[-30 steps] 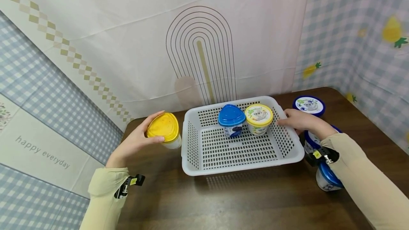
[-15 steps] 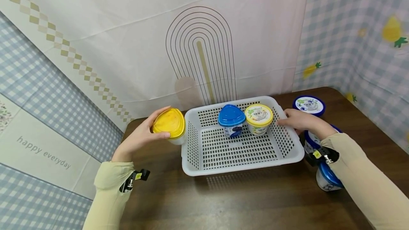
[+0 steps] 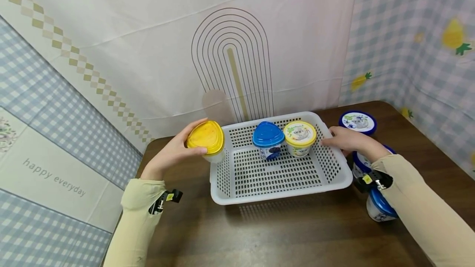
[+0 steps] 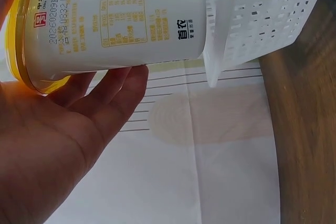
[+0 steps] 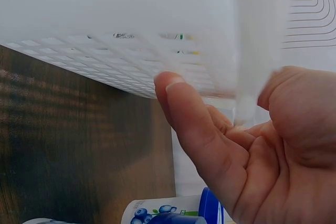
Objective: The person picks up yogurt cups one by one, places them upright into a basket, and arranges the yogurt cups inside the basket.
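In the head view, my left hand [image 3: 172, 153] grips a yogurt cup with a yellow rounded-triangle lid [image 3: 206, 136], thumb in front and fingers behind. The cup is raised and overlaps the left rim of a white perforated basket [image 3: 274, 195]. In the left wrist view, its white printed side [image 4: 121, 19] reaches close to the basket wall. My right hand [image 3: 349, 139] holds the basket's right rim, thumb inside and fingers outside under the lip. Inside the basket stand a blue-lidded cup [image 3: 268, 135] and a round cup with a yellow lid [image 3: 299, 133], side by side.
Right of the basket, a round blue-rimmed cup [image 3: 357, 122] stands at the back of the brown table [image 3: 259, 238]. Another blue-rimmed cup [image 3: 360, 162] and a blue-lidded cup [image 3: 379, 207] are partly hidden by my right arm. Patterned cloth [image 3: 156, 73] hangs behind.
My left hand has carried the yellow-lidded cup rightward and slightly up, from beside the basket to over its left rim. The right hand and basket have stayed in place.
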### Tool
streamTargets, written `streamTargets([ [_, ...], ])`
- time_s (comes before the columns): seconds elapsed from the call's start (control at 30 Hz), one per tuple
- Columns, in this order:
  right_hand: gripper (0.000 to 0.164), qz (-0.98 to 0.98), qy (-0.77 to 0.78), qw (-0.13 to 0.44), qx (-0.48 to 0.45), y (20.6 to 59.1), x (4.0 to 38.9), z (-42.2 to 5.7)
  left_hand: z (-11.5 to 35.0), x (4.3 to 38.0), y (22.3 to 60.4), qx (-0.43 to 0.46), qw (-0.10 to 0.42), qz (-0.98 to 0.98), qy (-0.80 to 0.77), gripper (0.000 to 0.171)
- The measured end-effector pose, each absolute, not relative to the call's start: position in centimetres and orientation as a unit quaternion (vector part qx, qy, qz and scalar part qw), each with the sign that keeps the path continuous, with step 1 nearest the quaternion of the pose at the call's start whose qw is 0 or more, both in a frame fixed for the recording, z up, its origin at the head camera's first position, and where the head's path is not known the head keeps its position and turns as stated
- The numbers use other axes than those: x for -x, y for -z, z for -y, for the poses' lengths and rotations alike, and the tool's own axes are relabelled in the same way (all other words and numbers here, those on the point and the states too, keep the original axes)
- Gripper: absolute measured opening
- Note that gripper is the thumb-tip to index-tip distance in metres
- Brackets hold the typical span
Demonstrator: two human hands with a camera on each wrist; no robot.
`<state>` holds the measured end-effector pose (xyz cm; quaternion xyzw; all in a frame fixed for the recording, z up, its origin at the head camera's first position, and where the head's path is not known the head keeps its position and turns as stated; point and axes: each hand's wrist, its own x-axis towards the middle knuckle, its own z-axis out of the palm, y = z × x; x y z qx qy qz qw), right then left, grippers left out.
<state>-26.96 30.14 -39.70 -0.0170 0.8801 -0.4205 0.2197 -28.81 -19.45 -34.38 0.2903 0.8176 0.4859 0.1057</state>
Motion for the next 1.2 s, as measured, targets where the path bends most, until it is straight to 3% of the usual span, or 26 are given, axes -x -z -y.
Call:
streamTargets([
  [0.57, 0.045, -0.88, 0.421, 0.218, 0.02, 39.6, 26.9, -30.3, 17.5, 30.0, 35.0, -0.296, 0.105, -0.811, -0.493, 0.082],
  [1.2, 0.048, -0.882, 0.416, 0.219, 0.027, 39.8, 27.0, -30.3, 15.1, 31.3, 36.1, -0.285, 0.141, -0.803, -0.505, 0.082],
])
